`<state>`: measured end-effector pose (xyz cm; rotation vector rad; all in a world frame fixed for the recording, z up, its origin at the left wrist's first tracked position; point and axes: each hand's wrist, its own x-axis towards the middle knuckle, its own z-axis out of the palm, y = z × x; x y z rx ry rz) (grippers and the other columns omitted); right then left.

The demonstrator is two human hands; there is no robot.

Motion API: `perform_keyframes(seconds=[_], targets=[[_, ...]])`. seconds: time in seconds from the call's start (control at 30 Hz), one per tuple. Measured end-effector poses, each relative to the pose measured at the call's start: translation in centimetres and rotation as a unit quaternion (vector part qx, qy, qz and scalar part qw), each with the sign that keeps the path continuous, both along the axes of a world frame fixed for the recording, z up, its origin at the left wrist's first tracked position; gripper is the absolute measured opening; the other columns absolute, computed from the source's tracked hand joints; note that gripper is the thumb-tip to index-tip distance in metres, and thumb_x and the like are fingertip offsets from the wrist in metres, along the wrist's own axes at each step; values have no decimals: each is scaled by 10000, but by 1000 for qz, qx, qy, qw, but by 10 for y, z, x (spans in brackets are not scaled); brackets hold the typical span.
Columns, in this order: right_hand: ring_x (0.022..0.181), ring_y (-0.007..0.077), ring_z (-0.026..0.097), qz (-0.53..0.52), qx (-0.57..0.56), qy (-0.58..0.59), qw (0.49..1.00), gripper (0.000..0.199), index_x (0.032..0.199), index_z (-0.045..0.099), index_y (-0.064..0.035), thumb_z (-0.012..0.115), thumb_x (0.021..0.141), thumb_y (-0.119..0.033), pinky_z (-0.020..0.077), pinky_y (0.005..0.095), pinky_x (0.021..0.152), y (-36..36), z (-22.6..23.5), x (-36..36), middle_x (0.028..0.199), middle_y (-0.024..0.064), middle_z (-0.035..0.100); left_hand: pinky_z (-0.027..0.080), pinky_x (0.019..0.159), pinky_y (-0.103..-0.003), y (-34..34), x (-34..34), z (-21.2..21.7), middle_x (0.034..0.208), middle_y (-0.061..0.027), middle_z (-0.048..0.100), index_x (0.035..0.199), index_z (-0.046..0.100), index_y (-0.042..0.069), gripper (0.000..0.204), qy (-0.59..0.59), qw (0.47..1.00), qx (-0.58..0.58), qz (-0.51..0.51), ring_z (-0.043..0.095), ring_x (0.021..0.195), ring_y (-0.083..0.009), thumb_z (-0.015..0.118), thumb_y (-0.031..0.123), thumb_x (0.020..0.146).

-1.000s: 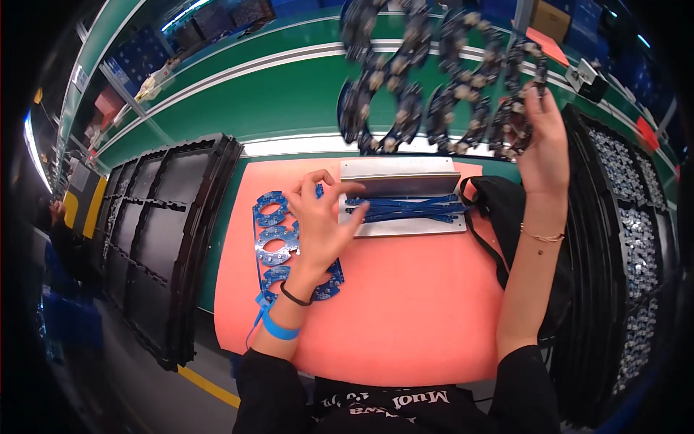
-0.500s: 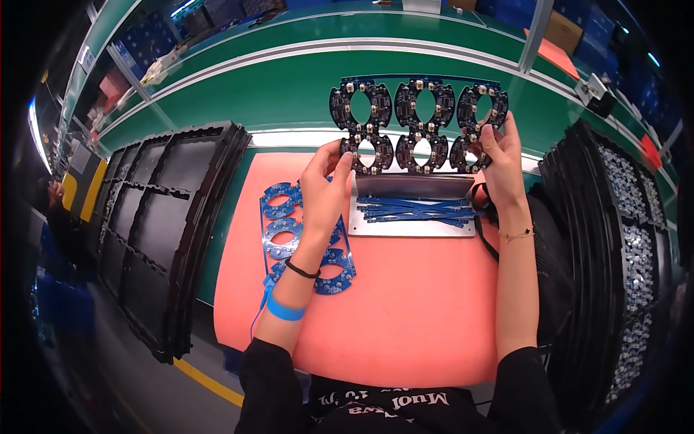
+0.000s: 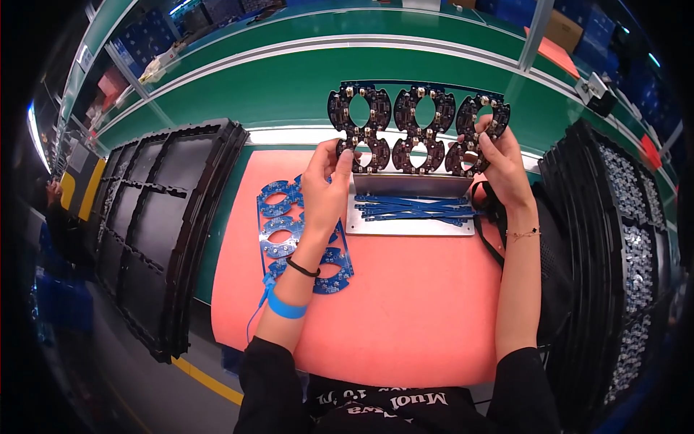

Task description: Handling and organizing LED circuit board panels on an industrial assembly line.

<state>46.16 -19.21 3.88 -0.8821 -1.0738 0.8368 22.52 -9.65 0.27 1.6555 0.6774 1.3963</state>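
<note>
Both forearms reach forward, the hands half closed. The left hand (image 3: 327,181) pinches the lower left corner of the dark panel (image 3: 423,134); the right hand (image 3: 507,170) grips its right end. The panel is raised before the metal stand (image 3: 412,227) with blue strips (image 3: 416,208); I cannot tell if they touch. The left forearm partly covers a blue panel (image 3: 278,249) on the pink mat (image 3: 405,318). A black bag (image 3: 546,271) lies beside the right forearm.

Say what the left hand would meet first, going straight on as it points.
First, the dark circuit-board panel of linked rings that the left hand holds; beyond, probably the pale strip edging the green surface, though depth is unclear.
</note>
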Motion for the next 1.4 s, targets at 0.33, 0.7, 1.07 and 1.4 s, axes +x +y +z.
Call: perform_keyframes(seconds=[0.33,0.7,1.07,1.4], targets=[[676,110,555,-128,-84,-51,987,241,1113,429,-136,457,917,-274,440,214,554,12,2,-13,870,32,532,349,517,-237,11,16,7,604,-47,585,822,524,6,331,40,997,-58,29,462,540,-76,395,289,936],[641,95,489,-166,-217,27,962,305,1125,488,-93,524,877,-267,424,224,520,34,-4,-9,885,-1,505,364,559,-253,41,26,-18,584,-50,573,873,602,-17,376,62,986,-149,35,480,572,-94,409,304,910],[673,101,491,-145,-193,41,970,301,1156,474,-96,509,885,-223,414,223,518,29,2,-14,884,-6,499,337,646,-240,23,16,15,600,-33,557,893,620,-3,384,23,983,-179,-13,438,613,-81,422,324,917],[623,91,492,-118,-68,108,985,239,1099,502,-78,513,890,-193,411,207,495,13,28,-4,793,4,495,433,701,-202,-2,1,43,847,-70,615,1212,412,-26,435,-60,983,-133,-108,548,827,-80,580,141,847]])
